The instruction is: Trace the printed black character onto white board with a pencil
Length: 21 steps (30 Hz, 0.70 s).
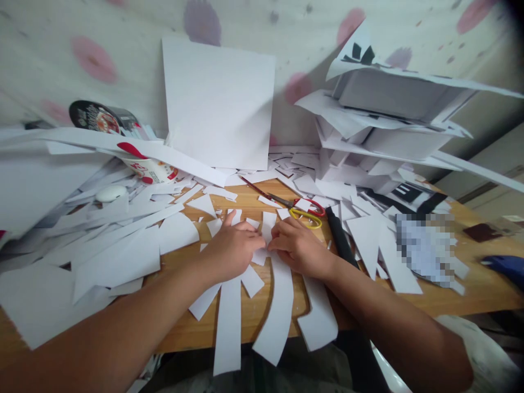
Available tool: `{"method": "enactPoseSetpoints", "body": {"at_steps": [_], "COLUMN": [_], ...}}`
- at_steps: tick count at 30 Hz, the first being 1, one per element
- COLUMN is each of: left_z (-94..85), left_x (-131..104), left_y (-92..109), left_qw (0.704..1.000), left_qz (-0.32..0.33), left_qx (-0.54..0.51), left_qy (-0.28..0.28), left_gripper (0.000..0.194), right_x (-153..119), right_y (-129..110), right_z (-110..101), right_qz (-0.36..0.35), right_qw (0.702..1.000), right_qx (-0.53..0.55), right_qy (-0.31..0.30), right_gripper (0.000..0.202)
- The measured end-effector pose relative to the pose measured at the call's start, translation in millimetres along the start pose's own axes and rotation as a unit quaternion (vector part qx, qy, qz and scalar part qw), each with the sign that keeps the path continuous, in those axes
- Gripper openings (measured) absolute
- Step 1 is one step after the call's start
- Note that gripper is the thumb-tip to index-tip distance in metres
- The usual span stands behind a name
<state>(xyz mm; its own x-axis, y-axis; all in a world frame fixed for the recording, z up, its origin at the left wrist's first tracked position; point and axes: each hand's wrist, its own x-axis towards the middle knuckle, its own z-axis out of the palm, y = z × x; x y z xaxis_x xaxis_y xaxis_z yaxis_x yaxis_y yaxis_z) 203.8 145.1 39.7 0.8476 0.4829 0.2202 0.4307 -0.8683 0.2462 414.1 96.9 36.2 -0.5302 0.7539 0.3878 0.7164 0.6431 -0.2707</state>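
Note:
Several white cut pieces lie on the wooden table between and below my hands: a straight strip (228,327), a curved strip (279,311) and a hooked piece (319,319) overhang the front edge. My left hand (235,245) rests over the upper part of the straight strip, its fingers bent and pointing right. My right hand (298,245) is bent inward at the top of the curved strip. The fingertips of both hands nearly meet at a small white piece, and what they pinch is too small to make out. Yellow-handled scissors (305,217) lie just beyond my right hand.
White scraps (114,256) are heaped at the left, with a paper cup (149,170) behind. A white board (219,103) leans on the back wall. Stacked white boxes (385,98) stand at the right. A black roll (341,240) lies beside my right forearm.

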Motion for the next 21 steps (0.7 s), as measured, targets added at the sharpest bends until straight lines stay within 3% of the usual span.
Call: {"method": "enactPoseSetpoints", "body": {"at_steps": [8,16,21], "left_z": [3.4,-1.8,1.1], "left_x": [-0.5,2.6,2.4], "left_y": [-1.8,-4.4,-5.3], "left_qw": [1.0,0.998,0.999], "left_qz": [0.007,-0.038,-0.025], "left_qx": [0.007,-0.041,-0.033], "left_qy": [-0.001,-0.026,-0.018], "left_gripper": [0.038,0.038,0.042], "right_x": [-2.3,0.3,-1.6], "right_y": [6.5,0.9,5.0], "right_z": [-0.1,2.9,4.1], "right_qz": [0.009,0.002,0.007], "right_qw": [0.998,1.0,0.999], "right_qx": [0.056,0.008,0.037], "right_qy": [0.035,-0.01,0.012], "right_gripper": [0.021,0.022,0.023]}}
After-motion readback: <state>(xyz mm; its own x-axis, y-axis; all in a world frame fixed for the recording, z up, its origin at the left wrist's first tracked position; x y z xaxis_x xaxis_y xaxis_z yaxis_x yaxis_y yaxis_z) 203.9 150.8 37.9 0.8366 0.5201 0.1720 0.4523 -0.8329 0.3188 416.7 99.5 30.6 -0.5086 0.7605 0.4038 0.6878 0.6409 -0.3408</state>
